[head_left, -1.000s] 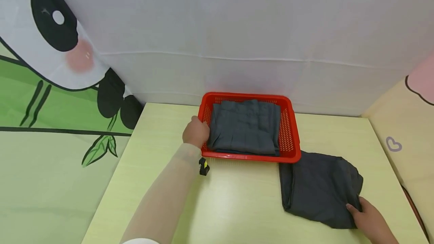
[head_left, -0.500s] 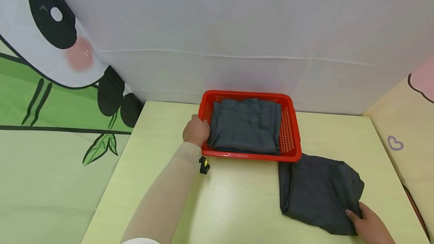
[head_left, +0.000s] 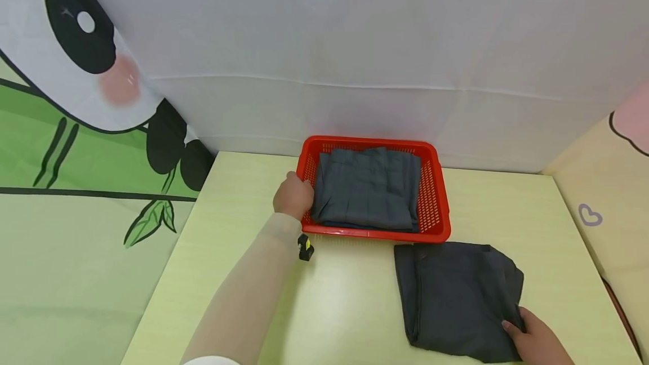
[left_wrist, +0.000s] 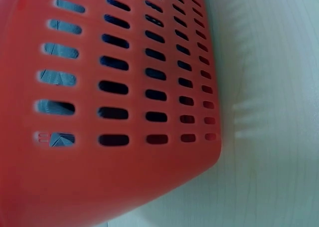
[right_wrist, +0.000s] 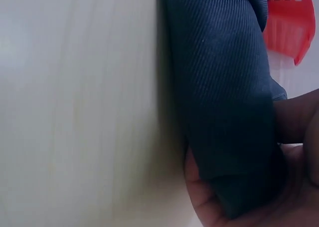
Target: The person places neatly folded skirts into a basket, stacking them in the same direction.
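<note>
My left hand (head_left: 293, 195) grips the left rim of a red plastic basket (head_left: 439, 207) at the back of the table. Inside lies a folded grey garment (head_left: 365, 190). The left wrist view shows the slotted red basket wall (left_wrist: 134, 182), with that hand out of sight. At the front right, my right hand (head_left: 539, 337) pinches the right edge of a second folded garment (head_left: 456, 303), dark grey, its thumb on top. Close up in the right wrist view, fingers (right_wrist: 202, 197) curl under the thick ribbed-looking cloth (right_wrist: 219, 82). The garment's far edge reaches the basket's front right corner.
A pale wooden table (head_left: 243, 185) carries everything. Behind it hangs a white cloth backdrop (head_left: 375, 44), with a printed cartoon panel (head_left: 101, 162) on the left and a cream panel (head_left: 608, 207) on the right. A small black device (head_left: 305, 247) sits at the left wrist.
My right hand has drawn the dark grey garment leftward and toward the front, out from beside the basket's corner. My left hand and the basket stay where they were.
</note>
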A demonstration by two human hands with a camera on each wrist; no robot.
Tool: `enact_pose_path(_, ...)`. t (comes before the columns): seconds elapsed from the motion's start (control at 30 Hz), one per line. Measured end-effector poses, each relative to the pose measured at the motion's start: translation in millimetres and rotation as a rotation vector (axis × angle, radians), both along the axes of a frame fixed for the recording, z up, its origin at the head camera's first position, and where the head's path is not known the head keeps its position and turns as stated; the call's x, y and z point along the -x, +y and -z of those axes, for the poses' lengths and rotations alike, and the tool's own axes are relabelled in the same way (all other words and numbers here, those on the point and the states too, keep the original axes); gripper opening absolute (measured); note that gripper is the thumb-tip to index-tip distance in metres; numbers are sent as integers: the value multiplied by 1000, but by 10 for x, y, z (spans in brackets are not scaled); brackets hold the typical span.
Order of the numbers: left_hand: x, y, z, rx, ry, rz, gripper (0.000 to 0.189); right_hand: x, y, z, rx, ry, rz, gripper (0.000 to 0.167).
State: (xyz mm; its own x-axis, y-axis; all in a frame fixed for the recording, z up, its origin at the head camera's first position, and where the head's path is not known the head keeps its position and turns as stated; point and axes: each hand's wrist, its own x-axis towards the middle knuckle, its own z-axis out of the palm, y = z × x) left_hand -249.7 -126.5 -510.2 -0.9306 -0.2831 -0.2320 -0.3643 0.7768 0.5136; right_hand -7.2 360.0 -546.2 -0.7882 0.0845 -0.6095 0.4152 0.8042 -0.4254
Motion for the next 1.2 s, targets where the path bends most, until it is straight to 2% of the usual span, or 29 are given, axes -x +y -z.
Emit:
enact_pose_path(0.37, 4, 26, -27, 1, -25, -4, 41, 28, -470, 51, 72, 23, 1, 69)
enact_pose_path(0.67, 39, 39, -1, 7, -24, -7, 41, 119, -665, 30, 140, 14, 13, 70)
enact_pose_path(0.9, 50, 23, -26, 4, -16, -17, 41, 194, -846, 76, 172, -1, 14, 80)
enact_pose_path(1.2, 42, 47, -46, -17, -43, -26, 41, 197, -1162, 150, 254, 30, 78, 67)
